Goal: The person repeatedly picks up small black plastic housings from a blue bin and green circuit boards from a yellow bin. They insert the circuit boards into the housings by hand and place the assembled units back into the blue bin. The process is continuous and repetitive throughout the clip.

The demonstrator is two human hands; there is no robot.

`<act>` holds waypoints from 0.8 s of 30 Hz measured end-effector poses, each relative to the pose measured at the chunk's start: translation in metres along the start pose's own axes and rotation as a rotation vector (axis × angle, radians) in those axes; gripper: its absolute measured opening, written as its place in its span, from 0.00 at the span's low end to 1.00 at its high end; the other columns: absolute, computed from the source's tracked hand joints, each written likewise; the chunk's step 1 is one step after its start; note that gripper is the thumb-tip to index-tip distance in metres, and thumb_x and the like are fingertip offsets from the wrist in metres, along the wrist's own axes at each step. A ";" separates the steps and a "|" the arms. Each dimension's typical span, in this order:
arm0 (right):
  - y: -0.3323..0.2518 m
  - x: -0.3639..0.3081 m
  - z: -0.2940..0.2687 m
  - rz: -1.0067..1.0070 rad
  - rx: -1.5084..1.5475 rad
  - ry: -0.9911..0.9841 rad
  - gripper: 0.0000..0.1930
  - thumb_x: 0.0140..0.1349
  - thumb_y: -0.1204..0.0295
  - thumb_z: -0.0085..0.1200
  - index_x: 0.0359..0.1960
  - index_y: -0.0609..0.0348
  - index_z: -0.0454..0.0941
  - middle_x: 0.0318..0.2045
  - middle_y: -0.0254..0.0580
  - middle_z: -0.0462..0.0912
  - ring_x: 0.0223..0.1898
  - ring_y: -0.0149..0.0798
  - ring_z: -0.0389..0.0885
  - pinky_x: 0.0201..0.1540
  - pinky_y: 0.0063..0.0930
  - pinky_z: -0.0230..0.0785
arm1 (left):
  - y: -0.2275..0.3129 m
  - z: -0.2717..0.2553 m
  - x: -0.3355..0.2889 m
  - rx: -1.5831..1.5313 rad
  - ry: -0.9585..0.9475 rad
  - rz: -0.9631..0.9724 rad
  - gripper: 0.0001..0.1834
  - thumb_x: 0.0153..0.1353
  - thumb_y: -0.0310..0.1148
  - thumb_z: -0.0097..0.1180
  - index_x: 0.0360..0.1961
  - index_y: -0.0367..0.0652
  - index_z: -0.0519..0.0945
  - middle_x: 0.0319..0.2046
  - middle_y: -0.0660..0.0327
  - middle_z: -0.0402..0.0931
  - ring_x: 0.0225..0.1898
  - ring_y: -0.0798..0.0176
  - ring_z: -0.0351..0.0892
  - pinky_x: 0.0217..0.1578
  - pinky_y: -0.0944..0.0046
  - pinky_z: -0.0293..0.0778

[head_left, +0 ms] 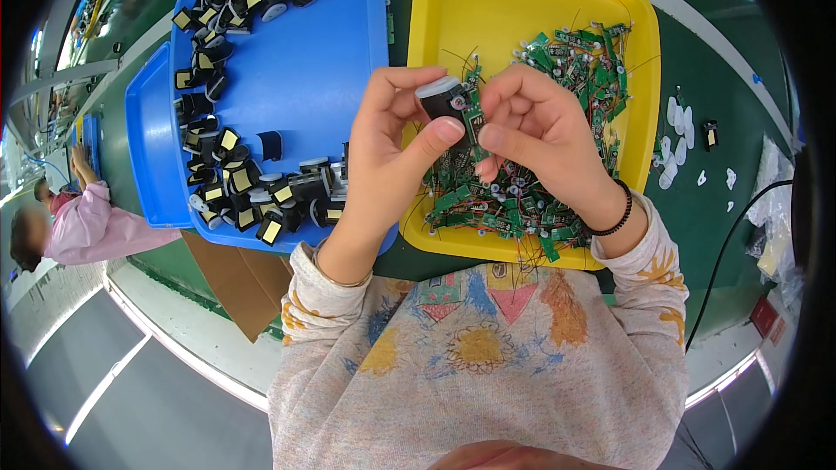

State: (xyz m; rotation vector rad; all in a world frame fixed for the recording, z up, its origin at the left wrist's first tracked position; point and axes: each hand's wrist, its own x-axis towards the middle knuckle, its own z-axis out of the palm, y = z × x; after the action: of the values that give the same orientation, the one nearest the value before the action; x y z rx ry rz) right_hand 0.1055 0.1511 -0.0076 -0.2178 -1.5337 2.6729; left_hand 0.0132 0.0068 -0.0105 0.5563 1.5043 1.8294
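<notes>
My left hand (pixel 396 126) grips a black plastic housing (pixel 438 103) with a pale grey rounded end, held tilted above the yellow tray (pixel 425 0). Against the housing's right side lies a narrow green circuit board (pixel 474 118) with thin wires. The fingers and thumb of my right hand (pixel 531 117) pinch that board. Below both hands, many similar boards (pixel 566 61) with wires are heaped in the yellow tray. To the left, a blue tray (pixel 322 52) carries many black housings (pixel 239 178), some with cream-coloured square pads.
On the green table at right lie several white oval pieces (pixel 679 126), a small black part (pixel 711 135) and clear plastic bags (pixel 771 218). A black cable (pixel 727 248) curves down there. Cardboard (pixel 235 278) stands below the blue tray. Another person in pink (pixel 109 222) sits far left.
</notes>
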 end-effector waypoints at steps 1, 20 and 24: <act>0.000 0.000 0.000 0.000 0.003 0.001 0.07 0.56 0.79 0.52 0.35 0.64 0.68 0.23 0.36 0.75 0.23 0.26 0.76 0.27 0.17 0.70 | 0.000 0.001 0.000 -0.003 0.008 0.005 0.20 0.53 0.28 0.58 0.45 0.36 0.65 0.36 0.59 0.74 0.38 0.71 0.71 0.42 0.70 0.66; -0.005 -0.001 -0.003 0.156 -0.027 -0.024 0.07 0.55 0.74 0.55 0.29 0.64 0.71 0.21 0.32 0.75 0.20 0.24 0.74 0.23 0.15 0.67 | -0.007 -0.005 -0.003 0.493 0.011 0.273 0.27 0.48 0.34 0.63 0.47 0.35 0.68 0.38 0.55 0.75 0.40 0.65 0.74 0.42 0.69 0.68; 0.003 -0.004 0.001 -0.109 -0.471 0.056 0.06 0.53 0.74 0.55 0.27 0.61 0.71 0.21 0.34 0.75 0.19 0.27 0.75 0.22 0.18 0.66 | -0.006 0.000 0.002 0.318 -0.104 0.288 0.24 0.51 0.31 0.56 0.49 0.35 0.67 0.42 0.54 0.73 0.45 0.63 0.71 0.46 0.66 0.65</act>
State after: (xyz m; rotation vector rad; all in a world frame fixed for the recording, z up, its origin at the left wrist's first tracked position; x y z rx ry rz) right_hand 0.1095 0.1484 -0.0095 -0.2161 -2.0655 2.1683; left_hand 0.0134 0.0093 -0.0163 1.0527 1.7254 1.7439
